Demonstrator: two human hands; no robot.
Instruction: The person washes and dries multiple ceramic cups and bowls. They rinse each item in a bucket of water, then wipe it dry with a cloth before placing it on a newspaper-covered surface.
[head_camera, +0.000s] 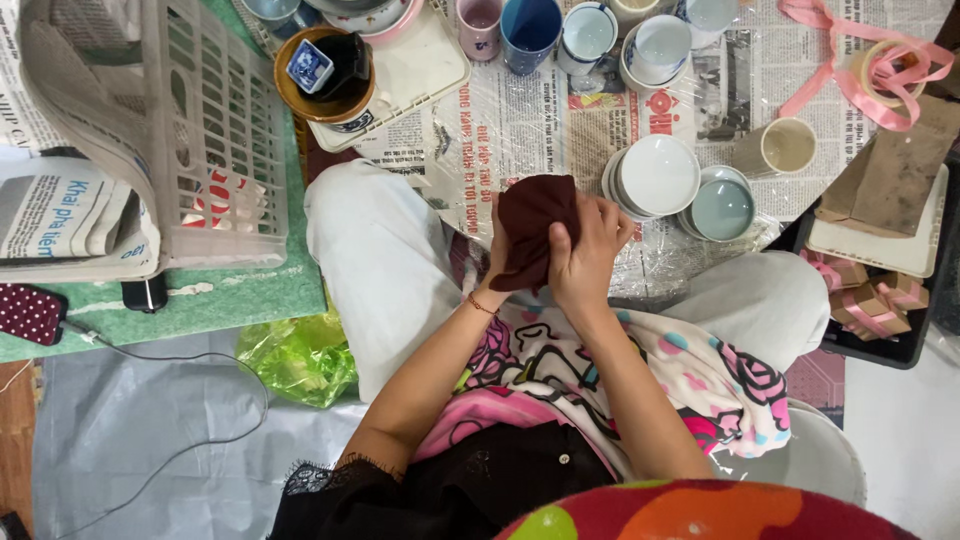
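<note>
Maroon cloth (535, 225) between hands (560, 255) (gripped)

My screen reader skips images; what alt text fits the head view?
Both hands, left hand and right hand, hold a dark brown cloth above the lap. Beyond it, a stack of white ceramic bowls sits on plastic-covered newspaper.

The cloth (530, 225) gripped by both the left hand (500, 245) and the right hand (585, 255) looked soft, matt and dark brown. Around it the bowls (658, 175) and cups (530, 30) were smooth glazed ceramic, glossy under the light, standing on clear crinkled plastic film (520, 130) over matt newspaper. The basket (200, 130) was pale latticed plastic, and the ribbon (870, 65) had a satin sheen.
</note>
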